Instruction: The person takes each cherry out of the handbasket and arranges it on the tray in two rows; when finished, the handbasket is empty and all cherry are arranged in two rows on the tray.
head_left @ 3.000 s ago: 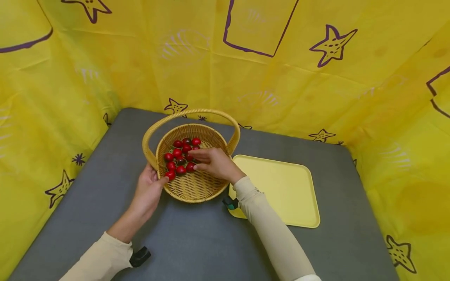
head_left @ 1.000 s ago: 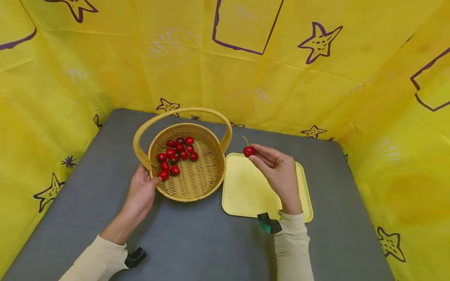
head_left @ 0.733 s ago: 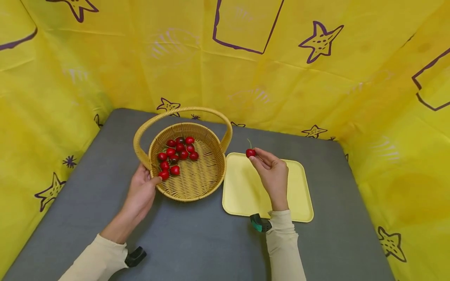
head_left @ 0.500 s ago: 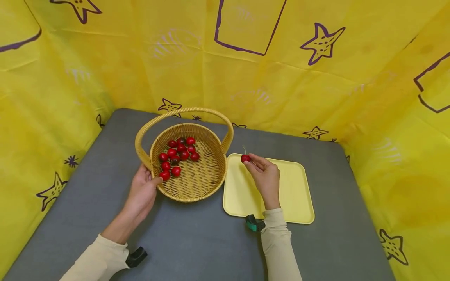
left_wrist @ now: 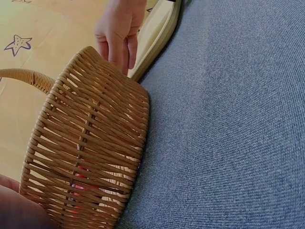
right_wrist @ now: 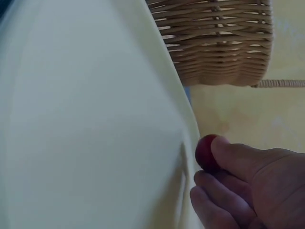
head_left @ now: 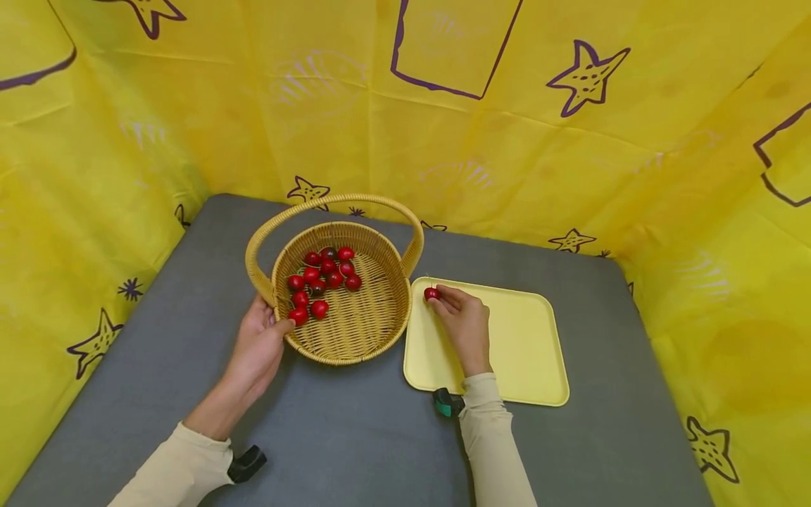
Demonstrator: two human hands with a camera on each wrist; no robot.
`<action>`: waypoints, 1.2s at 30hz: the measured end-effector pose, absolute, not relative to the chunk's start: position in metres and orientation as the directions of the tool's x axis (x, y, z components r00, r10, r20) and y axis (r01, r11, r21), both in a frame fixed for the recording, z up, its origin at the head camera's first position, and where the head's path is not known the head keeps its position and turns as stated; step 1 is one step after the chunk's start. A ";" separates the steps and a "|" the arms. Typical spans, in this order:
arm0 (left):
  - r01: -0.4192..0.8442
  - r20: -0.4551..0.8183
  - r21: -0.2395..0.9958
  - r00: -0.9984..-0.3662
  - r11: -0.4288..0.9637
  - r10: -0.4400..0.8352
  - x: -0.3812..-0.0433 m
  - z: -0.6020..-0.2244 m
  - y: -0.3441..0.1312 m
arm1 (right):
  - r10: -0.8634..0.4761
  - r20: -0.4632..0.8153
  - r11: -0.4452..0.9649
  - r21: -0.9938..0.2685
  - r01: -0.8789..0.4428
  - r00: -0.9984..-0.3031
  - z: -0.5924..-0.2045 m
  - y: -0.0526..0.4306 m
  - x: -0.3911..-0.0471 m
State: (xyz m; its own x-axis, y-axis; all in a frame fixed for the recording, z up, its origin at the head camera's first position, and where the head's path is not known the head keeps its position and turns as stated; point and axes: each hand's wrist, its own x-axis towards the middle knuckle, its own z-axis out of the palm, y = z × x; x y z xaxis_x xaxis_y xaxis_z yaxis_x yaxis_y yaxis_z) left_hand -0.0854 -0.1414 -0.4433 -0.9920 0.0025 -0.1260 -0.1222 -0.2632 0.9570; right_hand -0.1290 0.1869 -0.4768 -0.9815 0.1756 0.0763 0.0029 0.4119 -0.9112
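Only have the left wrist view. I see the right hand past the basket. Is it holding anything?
Observer: Yes. The right hand pinches one red cherry by thumb and fingers.
Operator: Where's that, exactly?
Observer: In the head view it appears over the far corner of the tray, on the basket side. Can't tell whether it touches.
Operator: And the red I see through the weave?
Observer: More cherries, bunched toward the basket's left side in the head view.

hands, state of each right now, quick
Left hand: closed, holding the basket at its side.
Right hand: closed, pinching a cherry; can't tell whether it touches the tray.
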 end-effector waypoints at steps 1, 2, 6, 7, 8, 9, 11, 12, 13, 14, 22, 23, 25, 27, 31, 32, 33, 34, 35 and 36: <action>-0.124 -0.128 0.956 -0.992 -0.265 0.003 -0.085 -0.443 -0.141 | 0.172 0.077 0.425 -0.905 0.003 -0.982 -0.477 0.186 -0.129; -0.127 -0.130 0.956 -0.991 -0.264 0.003 -0.085 -0.443 -0.142 | 0.167 0.079 0.436 -0.900 0.001 -0.983 -0.478 0.185 -0.130; -0.128 -0.129 0.954 -0.992 -0.270 0.011 -0.085 -0.443 -0.142 | 0.153 0.088 0.475 -0.880 -0.005 -0.984 -0.481 0.181 -0.130; -0.126 -0.127 0.954 -0.992 -0.270 0.013 -0.085 -0.443 -0.142 | 0.151 0.093 0.489 -0.872 -0.008 -0.984 -0.481 0.181 -0.130; -0.123 -0.123 0.955 -0.992 -0.271 0.016 -0.085 -0.443 -0.142 | 0.149 0.099 0.499 -0.866 -0.012 -0.984 -0.482 0.180 -0.129; -0.120 -0.119 0.955 -0.993 -0.273 0.019 -0.086 -0.443 -0.142 | 0.149 0.102 0.511 -0.860 -0.012 -0.984 -0.481 0.179 -0.129; -0.118 -0.116 0.955 -0.993 -0.273 0.022 -0.086 -0.443 -0.143 | 0.145 0.111 0.534 -0.845 -0.016 -0.983 -0.481 0.178 -0.128; -0.118 -0.116 0.955 -0.993 -0.273 0.023 -0.086 -0.443 -0.143 | 0.142 0.113 0.544 -0.839 -0.018 -0.983 -0.481 0.178 -0.128; -0.119 -0.118 0.955 -0.993 -0.273 0.022 -0.086 -0.443 -0.143 | 0.140 0.113 0.548 -0.836 -0.018 -0.984 -0.481 0.177 -0.128; -0.121 -0.119 0.955 -0.993 -0.272 0.022 -0.086 -0.444 -0.143 | 0.139 0.111 0.553 -0.833 -0.015 -0.984 -0.480 0.177 -0.128; -0.123 -0.121 0.957 -0.992 -0.261 0.021 -0.085 -0.443 -0.144 | 0.145 0.129 0.614 -0.789 -0.013 -0.981 -0.473 0.178 -0.129; -0.120 -0.119 0.958 -0.993 -0.261 0.020 -0.085 -0.442 -0.144 | 0.149 0.133 0.623 -0.782 -0.011 -0.980 -0.471 0.178 -0.128; -0.117 -0.117 0.958 -0.993 -0.261 0.017 -0.085 -0.442 -0.144 | 0.150 0.140 0.629 -0.778 -0.015 -0.979 -0.465 0.179 -0.128; -0.117 -0.117 0.959 -0.993 -0.260 0.013 -0.085 -0.442 -0.144 | 0.154 0.145 0.618 -0.786 -0.019 -0.977 -0.456 0.181 -0.126; -0.120 -0.121 0.958 -0.993 -0.262 0.014 -0.086 -0.443 -0.143 | 0.140 0.183 0.528 -0.845 -0.083 -0.973 -0.433 0.182 -0.120; -0.122 -0.122 0.957 -0.992 -0.262 0.015 -0.086 -0.443 -0.143 | 0.130 0.201 0.499 -0.859 -0.111 -0.971 -0.427 0.182 -0.118; -0.123 -0.123 0.957 -0.992 -0.263 0.015 -0.086 -0.443 -0.143 | 0.118 0.221 0.468 -0.872 -0.142 -0.968 -0.422 0.181 -0.117; -0.124 -0.124 0.956 -0.992 -0.265 0.015 -0.086 -0.443 -0.143 | 0.105 0.244 0.430 -0.885 -0.177 -0.964 -0.416 0.180 -0.115; -0.124 -0.125 0.956 -0.992 -0.267 0.014 -0.086 -0.443 -0.143 | 0.091 0.268 0.391 -0.895 -0.213 -0.959 -0.412 0.178 -0.113; -0.125 -0.126 0.955 -0.992 -0.268 0.013 -0.086 -0.443 -0.143 | 0.074 0.290 0.351 -0.903 -0.247 -0.954 -0.408 0.176 -0.112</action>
State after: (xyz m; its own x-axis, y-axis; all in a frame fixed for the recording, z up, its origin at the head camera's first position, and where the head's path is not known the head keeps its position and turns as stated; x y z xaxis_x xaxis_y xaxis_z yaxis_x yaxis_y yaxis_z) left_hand -0.0862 -0.1426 -0.4427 -0.9920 0.0130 -0.1257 -0.1246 -0.2676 0.9554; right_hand -0.1116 0.1757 -0.4081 -0.9543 0.0736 0.2895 -0.2469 0.3513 -0.9031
